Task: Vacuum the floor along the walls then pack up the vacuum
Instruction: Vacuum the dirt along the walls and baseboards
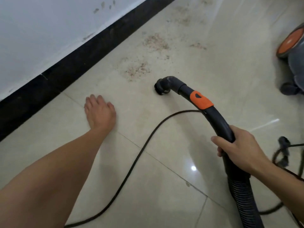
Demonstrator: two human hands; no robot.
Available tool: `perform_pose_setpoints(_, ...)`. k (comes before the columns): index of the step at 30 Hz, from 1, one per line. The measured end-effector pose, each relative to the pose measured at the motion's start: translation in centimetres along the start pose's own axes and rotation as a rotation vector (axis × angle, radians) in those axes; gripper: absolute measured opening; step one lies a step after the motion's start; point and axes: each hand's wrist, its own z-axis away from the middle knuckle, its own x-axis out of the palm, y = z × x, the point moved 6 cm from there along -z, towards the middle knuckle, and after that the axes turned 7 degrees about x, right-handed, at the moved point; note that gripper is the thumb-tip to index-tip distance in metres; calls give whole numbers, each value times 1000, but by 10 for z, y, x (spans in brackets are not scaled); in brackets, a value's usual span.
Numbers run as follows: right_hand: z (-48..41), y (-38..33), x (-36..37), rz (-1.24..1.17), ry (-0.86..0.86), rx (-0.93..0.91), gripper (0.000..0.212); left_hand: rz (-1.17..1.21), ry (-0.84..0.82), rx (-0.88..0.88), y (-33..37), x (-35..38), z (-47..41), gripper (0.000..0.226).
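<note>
My right hand grips the curved black handle of the vacuum hose, which carries an orange slider. At the hose's tip a small round brush nozzle touches the beige tiled floor, just short of patches of brownish dirt. My left hand rests flat on the floor near the wall, fingers spread. The ribbed hose runs down past my right wrist. The grey vacuum body with an orange wheel stands at the right edge.
A white wall with a black skirting board runs diagonally on the left. A black power cable loops across the tiles between my arms. More cable and a plug lie at the right. Further dirt patches spread toward the back.
</note>
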Motion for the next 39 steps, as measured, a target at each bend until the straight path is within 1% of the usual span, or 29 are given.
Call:
perform_pose_setpoints(2,-14,-14,8,8,-24,-23,12,-14,13,-41,-3,4,-7,49)
perform_pose_setpoints(4,-32,-31,18,-70,-46,-3,13,-27,23,-48,-4,8,-9,51)
perform_pose_setpoints(7,-55,-64,31,-125,-21,28,13,-29,18,-42,-6,9,-8,53)
perform_pose_setpoints(9,-60,-81,37,-60,-21,2,13,-33,-1,-56,-6,9,-9,55)
perform_pose_setpoints(11,-50,-86,43,57,-52,-36,18,-37,-30,-67,-6,9,-10,55)
perform_pose_setpoints(14,-24,-74,51,198,-100,9,23,-25,-37,-74,-5,8,-11,55)
perform_pose_setpoints(16,-26,-77,51,213,-56,41,23,-18,-59,-88,-5,9,-11,55)
perform_pose_setpoints(19,-59,-101,42,126,99,77,20,-33,-105,-92,-5,11,-12,57)
perform_pose_setpoints(20,-69,-110,40,89,123,85,19,-35,-112,-95,-6,10,-12,58)
perform_pose_setpoints(22,-80,-120,41,53,87,91,16,-35,-122,-102,-5,9,-13,60)
perform_pose_setpoints(25,-71,-121,47,137,-40,55,18,-8,-124,-109,-5,7,-13,60)
perform_pose_setpoints(26,-70,-122,47,162,-58,42,18,-8,-119,-107,-5,6,-13,60)
perform_pose_setpoints(27,-73,-124,45,167,-48,37,18,-11,-122,-105,-5,6,-14,60)
perform_pose_setpoints(30,-93,-134,39,119,59,59,15,-15,-146,-111,-5,7,-14,61)
perform_pose_setpoints(32,-101,-141,45,145,45,21,16,-12,-148,-113,-5,8,-14,61)
perform_pose_setpoints(35,-99,-143,55,250,-47,-37,21,-18,-134,-105,-5,6,-14,61)
perform_pose_setpoints(37,-107,-147,55,247,-34,-38,21,-18,-124,-110,-5,6,-14,60)
perform_pose_setpoints(39,-124,-160,55,165,32,-11,17,-19,-132,-114,-5,6,-15,60)
